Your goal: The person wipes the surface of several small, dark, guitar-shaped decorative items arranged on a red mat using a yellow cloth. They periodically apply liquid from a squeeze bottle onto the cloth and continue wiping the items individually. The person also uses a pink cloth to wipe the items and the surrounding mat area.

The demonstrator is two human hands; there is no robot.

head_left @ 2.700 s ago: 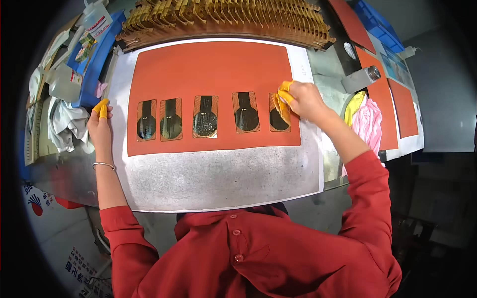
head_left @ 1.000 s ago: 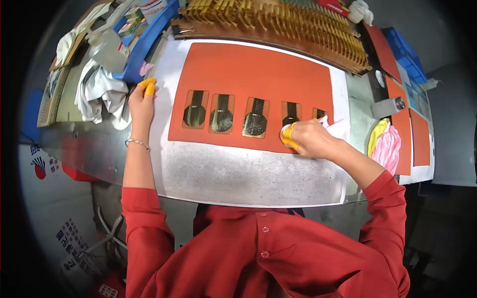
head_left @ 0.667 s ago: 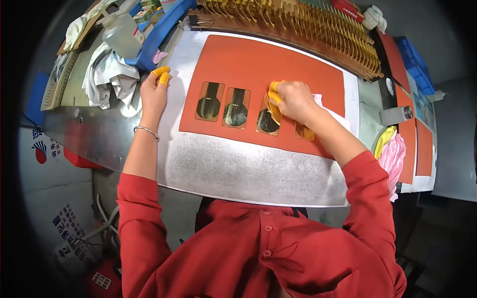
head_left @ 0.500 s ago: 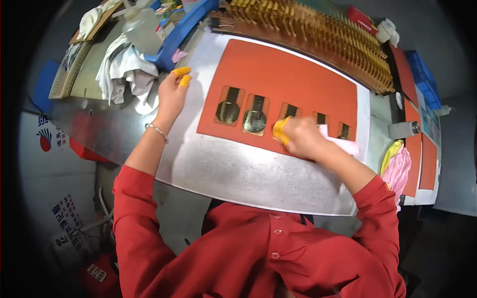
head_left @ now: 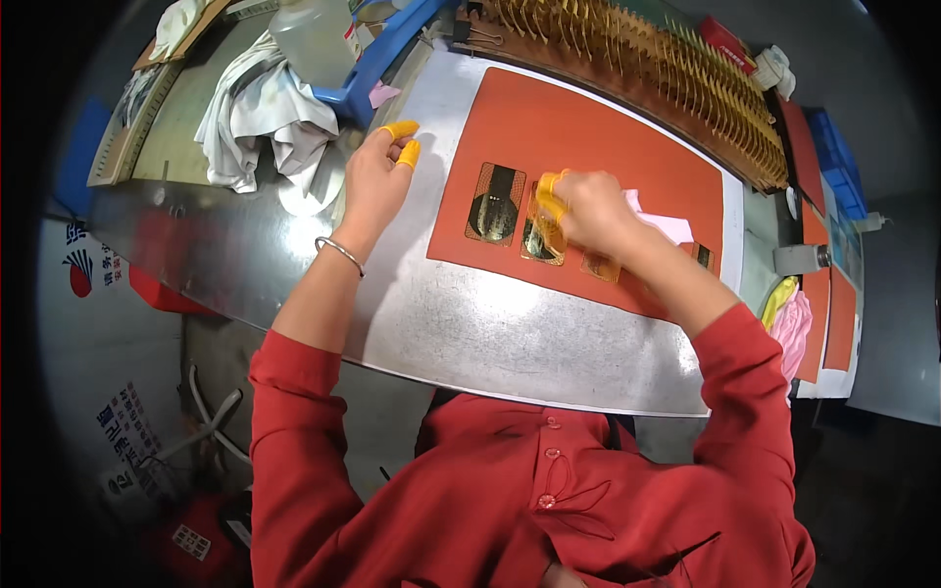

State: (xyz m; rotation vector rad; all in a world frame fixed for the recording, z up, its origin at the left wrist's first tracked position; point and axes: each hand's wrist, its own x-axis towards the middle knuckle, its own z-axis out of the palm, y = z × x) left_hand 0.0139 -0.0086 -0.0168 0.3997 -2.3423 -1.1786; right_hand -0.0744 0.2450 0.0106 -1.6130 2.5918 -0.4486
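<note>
Just right of the frame's centre, I see the right hand [head_left: 595, 211], its yellow-capped fingers bunched with a pale pink cloth [head_left: 663, 223], over the second dark panel [head_left: 542, 245] from the left on the orange mat [head_left: 588, 122]. Whether they touch it, I can't tell. Left of centre, the left hand [head_left: 376, 186] is half-open and empty, beside the leftmost panel [head_left: 493, 204].

Shiny metal worktable [head_left: 225, 250], grey wall [head_left: 887, 118] beyond
</note>
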